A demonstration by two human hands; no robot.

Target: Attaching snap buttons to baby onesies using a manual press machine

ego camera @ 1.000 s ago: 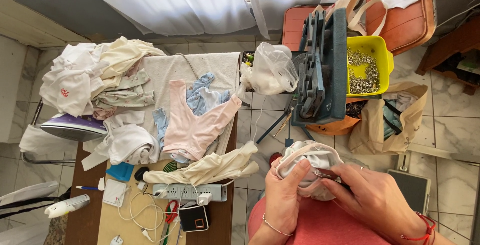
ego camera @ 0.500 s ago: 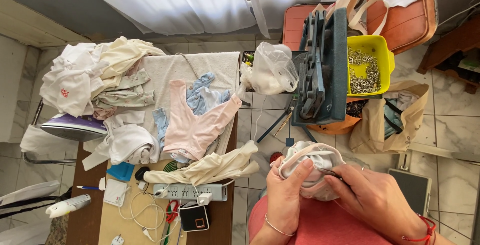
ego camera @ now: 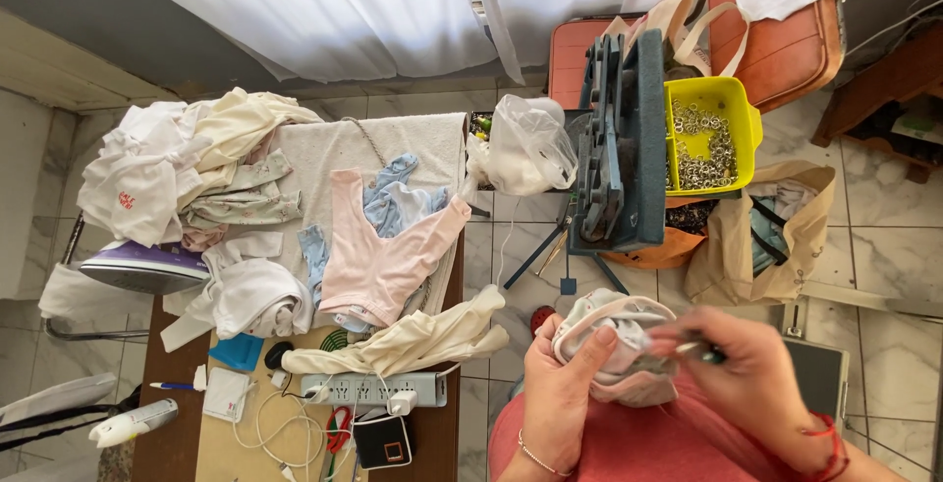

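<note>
Two hands work one garment: I see the left hand (ego camera: 558, 384) cupping a bunched pink-and-white garment (ego camera: 614, 344) above the lap, while the right hand (ego camera: 751, 379) pinches a small dark tool (ego camera: 709, 352) against the cloth, right of the cluttered table (ego camera: 447, 423).

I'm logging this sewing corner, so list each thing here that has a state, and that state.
small pale garment: bunched, gripped by the left hand.
right hand: fingers pinch a small dark tool at the garment.
pink top: spread flat on the table.
yellow tub: partly filled with metal rings.
iron: lying at the table's edge.
power strip: plug inserted.
</note>
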